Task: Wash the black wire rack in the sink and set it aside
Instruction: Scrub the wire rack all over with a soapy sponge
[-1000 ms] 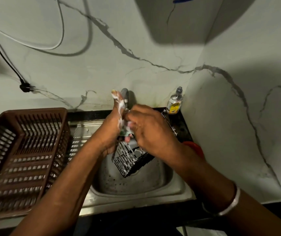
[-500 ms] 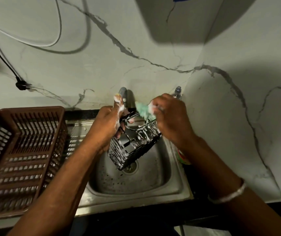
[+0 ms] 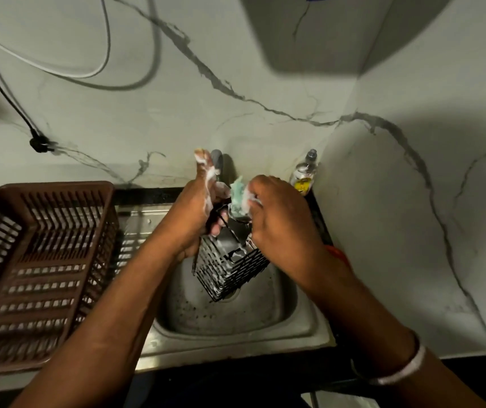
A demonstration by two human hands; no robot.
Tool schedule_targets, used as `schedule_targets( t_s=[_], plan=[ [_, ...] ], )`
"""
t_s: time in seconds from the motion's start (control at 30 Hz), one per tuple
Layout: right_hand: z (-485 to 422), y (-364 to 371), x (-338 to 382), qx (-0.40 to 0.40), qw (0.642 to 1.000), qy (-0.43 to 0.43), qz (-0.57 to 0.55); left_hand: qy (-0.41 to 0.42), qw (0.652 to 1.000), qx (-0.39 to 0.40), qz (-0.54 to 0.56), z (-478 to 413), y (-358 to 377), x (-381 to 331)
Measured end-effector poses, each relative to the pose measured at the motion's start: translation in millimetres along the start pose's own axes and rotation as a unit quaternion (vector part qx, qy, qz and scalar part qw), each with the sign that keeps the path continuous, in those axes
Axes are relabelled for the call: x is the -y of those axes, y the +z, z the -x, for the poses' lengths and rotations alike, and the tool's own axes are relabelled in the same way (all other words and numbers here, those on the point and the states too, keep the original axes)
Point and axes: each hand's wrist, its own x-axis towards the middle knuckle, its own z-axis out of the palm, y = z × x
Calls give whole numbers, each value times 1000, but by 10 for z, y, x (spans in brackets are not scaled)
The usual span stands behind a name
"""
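Currently: black wire rack [image 3: 230,269] is held over the basin of the sink [image 3: 235,343], soapy and tilted. Its long axis runs from the upper end, up at the hands near the tap [image 3: 216,160], down and toward the person, with the lower corner over the drain. Contact with the basin floor: cannot tell

Left grip [image 3: 197,213]: fingers curled round the rack's upper rim, thumb raised, foam on it. It is clamped on the rack and carrying it.

Right grip [image 3: 280,219]: fingers pinched on a green scrub pad [image 3: 237,192], with the pad pressed to that same upper end.

So the rack hangs below both grips, and only the left appears to bear it.

Judgement: scrubbing step; suds on the wires, rinse not yet done.

Brown dish basket [image 3: 53,187] sits on the bench at the sink's left edge, the carrying hand's side. Setting aside probably falls to the left grip, swinging the rack leftward.

Risk: soapy wire slipping in the fingers.

Bottle [image 3: 305,175] stands at the bench's back right corner, apart from the work
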Motion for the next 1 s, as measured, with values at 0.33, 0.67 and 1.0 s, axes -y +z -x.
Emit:
schedule_targets(
  t_s=[0.33, 0.67, 1.0],
  plan=[
    [60, -5, -177, -28, 982, 126, -137, 22, 993, 69, -95, 26, -184, 10],
    [7, -202, -524, -125, 947, 160, -249, 45, 967, 14, -250, 155, -127, 444],
    [47, -247, -275, -142, 987, -64, -39, 91, 953, 21, -288, 294, -55, 249]
  ],
)
